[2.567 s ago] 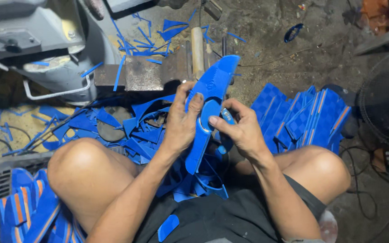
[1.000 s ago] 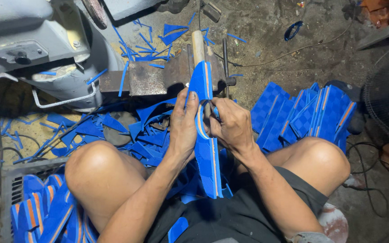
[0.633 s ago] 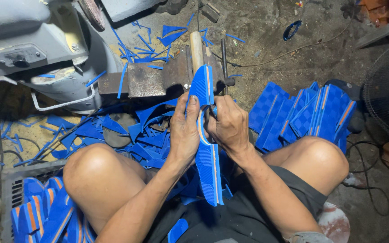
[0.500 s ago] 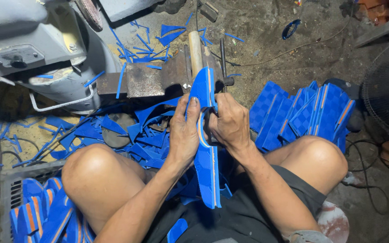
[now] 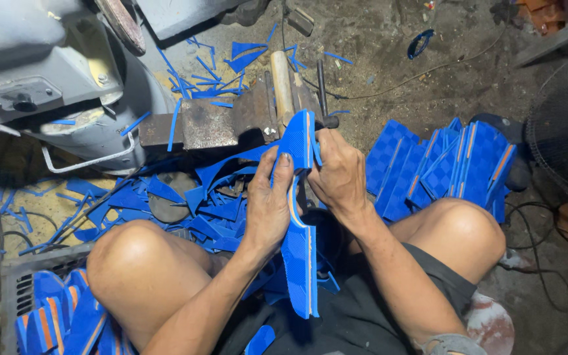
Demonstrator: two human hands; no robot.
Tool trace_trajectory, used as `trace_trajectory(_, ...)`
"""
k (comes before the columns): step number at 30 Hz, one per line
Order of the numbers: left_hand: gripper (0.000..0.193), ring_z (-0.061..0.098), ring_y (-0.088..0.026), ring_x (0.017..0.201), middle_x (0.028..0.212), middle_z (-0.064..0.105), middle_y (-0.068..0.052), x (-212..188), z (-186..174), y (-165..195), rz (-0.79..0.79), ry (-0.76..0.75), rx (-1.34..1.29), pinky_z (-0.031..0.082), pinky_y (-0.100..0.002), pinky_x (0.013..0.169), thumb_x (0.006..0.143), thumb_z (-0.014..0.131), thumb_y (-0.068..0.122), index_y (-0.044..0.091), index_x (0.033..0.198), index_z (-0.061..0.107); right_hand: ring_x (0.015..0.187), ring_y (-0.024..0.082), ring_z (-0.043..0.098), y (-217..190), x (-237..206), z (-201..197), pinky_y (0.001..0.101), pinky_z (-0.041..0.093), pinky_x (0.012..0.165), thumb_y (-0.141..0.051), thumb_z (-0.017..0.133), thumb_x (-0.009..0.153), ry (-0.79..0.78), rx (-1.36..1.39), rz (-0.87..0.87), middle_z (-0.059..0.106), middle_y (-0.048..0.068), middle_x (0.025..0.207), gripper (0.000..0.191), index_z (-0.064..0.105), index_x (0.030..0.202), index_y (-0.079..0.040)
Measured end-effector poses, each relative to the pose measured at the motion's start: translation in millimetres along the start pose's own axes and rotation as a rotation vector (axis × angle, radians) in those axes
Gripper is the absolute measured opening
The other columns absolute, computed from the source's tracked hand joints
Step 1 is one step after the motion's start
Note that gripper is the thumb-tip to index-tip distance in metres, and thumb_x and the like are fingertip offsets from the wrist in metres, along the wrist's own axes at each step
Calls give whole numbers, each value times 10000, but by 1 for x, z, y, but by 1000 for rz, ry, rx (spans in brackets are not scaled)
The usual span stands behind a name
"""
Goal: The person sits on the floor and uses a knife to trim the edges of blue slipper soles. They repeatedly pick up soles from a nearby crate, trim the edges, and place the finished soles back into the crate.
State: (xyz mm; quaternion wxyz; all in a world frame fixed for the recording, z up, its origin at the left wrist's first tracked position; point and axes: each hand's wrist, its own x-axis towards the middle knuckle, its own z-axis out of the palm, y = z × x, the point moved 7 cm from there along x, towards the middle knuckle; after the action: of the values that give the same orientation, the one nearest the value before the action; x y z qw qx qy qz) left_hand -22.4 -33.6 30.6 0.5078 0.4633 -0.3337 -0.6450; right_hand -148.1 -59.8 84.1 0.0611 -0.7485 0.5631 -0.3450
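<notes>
Sole (image 5: pixel 300 250) stands between both knees, stacked soles (image 5: pixel 445 164) right (scraps (image 5: pixel 159 204) left).

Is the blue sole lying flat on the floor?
No, both hands, left and right, hold the blue sole up on its edge.

No packages, labels, signs or screens anywhere in view here, just loose goods, tools and scraps spread across a dirt floor, nothing wrapped, tagged or lit up.
</notes>
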Motion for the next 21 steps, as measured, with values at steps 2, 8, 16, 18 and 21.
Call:
trace_trajectory(2, 427, 462, -18, 622, 828, 588, 61, -1, 1, 4, 83, -11, 22, 394, -208, 501, 1079, 563, 404, 66, 1329, 634, 799, 458, 629, 6, -1, 3, 528, 489, 659, -104, 698, 900, -15, -15, 11, 624, 216, 893, 191, 572, 1004, -4)
trace_trajectory(8, 420, 484, -21, 577, 769, 561, 50, -8, 7, 0, -8, -118, 72, 400, -202, 478, 1051, 559, 398, 98, 1336, 630, 830, 435, 659, 49, 14, 8, 494, 511, 694, -152, 705, 939, -12, -57, 81, 661, 217, 907, 199, 590, 982, 4)
trace_trajectory(16, 267, 543, -126, 508, 772, 592, -38, -5, 8, -10, -386, -322, -349, 453, -241, 442, 1058, 525, 376, 134, 1152, 589, 620, 56, 575, 68, 6, 13, 193, 435, 498, -227, 636, 1003, -318, 1360, 589, 763, 155, 1119, 432, 616, 1312, 75)
trace_trajectory(18, 301, 598, -168, 576, 826, 620, -79, -2, 6, -4, -396, -345, -428, 488, -272, 486, 1061, 522, 379, 98, 1154, 576, 617, 36, 558, 57, 5, 10, 166, 424, 487, -260, 639, 1005, -393, 1383, 550, 736, 150, 1101, 463, 607, 1332, 66)
trace_trajectory(21, 458, 682, -230, 753, 922, 670, -146, 7, -4, 13, -318, -299, -618, 549, -319, 648, 1022, 474, 454, 29, 1176, 551, 598, 48, 543, 61, 9, 8, 178, 403, 470, -283, 670, 1005, -234, 1344, 590, 735, 151, 1035, 453, 608, 1269, 81)
